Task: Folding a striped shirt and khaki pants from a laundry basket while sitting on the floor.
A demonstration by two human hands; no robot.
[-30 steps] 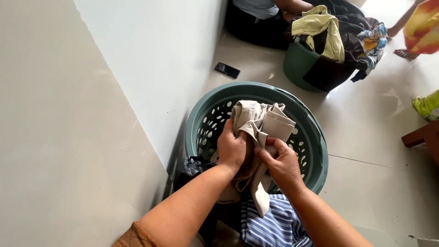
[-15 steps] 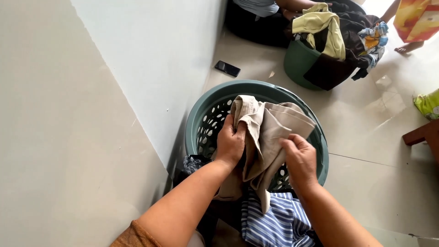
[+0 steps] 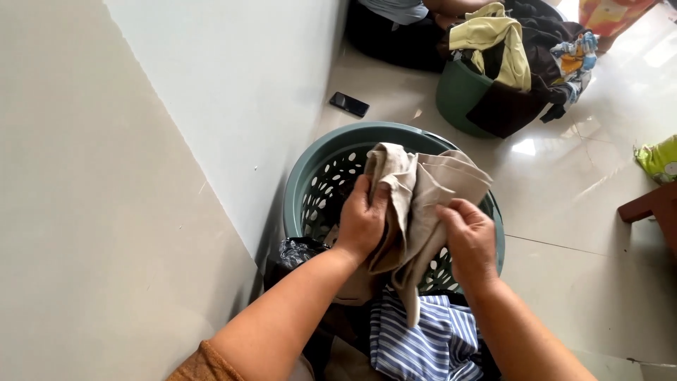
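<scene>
Two hands on one beige cloth [image 3: 423,204] here, held right above the teal basket [image 3: 303,190] by the wall [image 3: 233,99]. Left hand [image 3: 363,222] has its fingers clamped around a bunched fold, and right hand [image 3: 469,236] pinches the other side with fingers curled tight, so both are closed on the fabric.

What could go wrong, my guess: a long tail of the cloth dangles down past the basket rim toward the striped shirt [image 3: 423,339], and it could snag on the holes in the basket wall or drag over the edge if it gets pulled sideways. The grip is also on loose folds, so a layer could slip free and drop to the floor [image 3: 585,282].

Containers: the teal basket looks mostly hollow under the cloth, though I can't really see the bottom. Something dark and crumpled [image 3: 300,254] sits at its near rim. Further back, a dark green tub [image 3: 458,99] is heaped with clothes, a yellow piece [image 3: 501,42] on top. A phone [image 3: 349,104] lies on the floor between the two.
</scene>
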